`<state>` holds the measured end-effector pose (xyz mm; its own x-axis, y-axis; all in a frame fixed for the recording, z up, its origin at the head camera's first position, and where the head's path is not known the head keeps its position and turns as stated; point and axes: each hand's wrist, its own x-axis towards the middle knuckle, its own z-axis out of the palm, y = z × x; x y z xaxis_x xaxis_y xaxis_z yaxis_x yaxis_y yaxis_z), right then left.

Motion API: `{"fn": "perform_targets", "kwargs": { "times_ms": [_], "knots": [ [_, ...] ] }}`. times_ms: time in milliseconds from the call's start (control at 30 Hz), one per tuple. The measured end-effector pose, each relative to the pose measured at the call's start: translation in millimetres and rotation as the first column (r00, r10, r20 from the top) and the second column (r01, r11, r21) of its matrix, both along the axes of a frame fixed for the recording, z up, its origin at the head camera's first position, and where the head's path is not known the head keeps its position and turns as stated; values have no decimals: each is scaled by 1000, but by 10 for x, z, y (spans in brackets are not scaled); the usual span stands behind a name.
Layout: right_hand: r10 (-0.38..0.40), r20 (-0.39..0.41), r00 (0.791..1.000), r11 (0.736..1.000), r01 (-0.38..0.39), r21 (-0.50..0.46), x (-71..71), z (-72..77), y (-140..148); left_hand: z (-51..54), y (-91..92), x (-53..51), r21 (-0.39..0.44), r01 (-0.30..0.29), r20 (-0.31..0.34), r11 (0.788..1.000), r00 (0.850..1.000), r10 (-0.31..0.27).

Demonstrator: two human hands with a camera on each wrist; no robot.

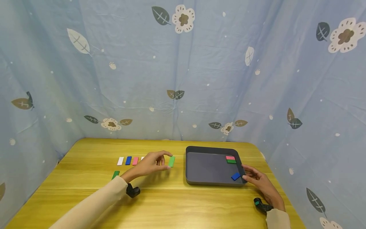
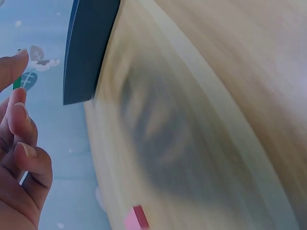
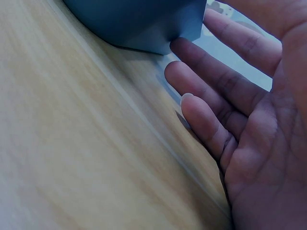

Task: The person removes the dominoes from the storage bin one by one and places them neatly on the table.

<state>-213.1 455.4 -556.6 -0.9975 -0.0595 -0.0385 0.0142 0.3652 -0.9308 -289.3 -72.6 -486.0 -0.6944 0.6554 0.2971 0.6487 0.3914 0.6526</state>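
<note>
My left hand (image 1: 151, 163) pinches a light green domino-like tile (image 1: 171, 161) by its ends, between thumb and index finger, left of the dark grey tray (image 1: 208, 183). In the left wrist view only a green sliver of the tile (image 2: 17, 83) shows, and the hand's shadow falls on the table. My right hand (image 1: 261, 183) is at the tray's right side, its fingers extended and touching the rim. The right wrist view shows fingertips against the tray's outer wall (image 3: 144, 28). Inside the tray lie a pink tile (image 1: 230, 157), a dark green tile (image 1: 231, 161) and a blue tile (image 1: 235, 176).
Left of my left hand, a white tile (image 1: 120, 161), a blue tile (image 1: 128, 160) and a pink tile (image 1: 135, 161) stand in a row, with another white one partly hidden. A dark green tile (image 1: 115, 174) lies nearer. A patterned curtain (image 1: 183, 63) surrounds the wooden table (image 1: 177, 206).
</note>
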Motion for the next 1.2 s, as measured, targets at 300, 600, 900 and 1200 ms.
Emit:
{"fn": "perform_targets", "kwargs": {
  "times_ms": [300,600,900,1200],
  "knots": [
    [7,-11,1000,1000,-7,4,-13,0,1,-36,-220,63,14,-16,-4,1000,1000,16],
    [5,-12,1000,1000,-4,12,7,18,-11,-63,-436,151,-6,-75,-24,997,997,75],
    [6,-4,1000,1000,-5,26,7,31,-4,-125,-665,212,22,-136,-27,990,990,137],
    [11,0,1000,1000,-11,11,6,26,-8,-181,-876,258,4,-190,-33,982,981,190]
  ]
}}
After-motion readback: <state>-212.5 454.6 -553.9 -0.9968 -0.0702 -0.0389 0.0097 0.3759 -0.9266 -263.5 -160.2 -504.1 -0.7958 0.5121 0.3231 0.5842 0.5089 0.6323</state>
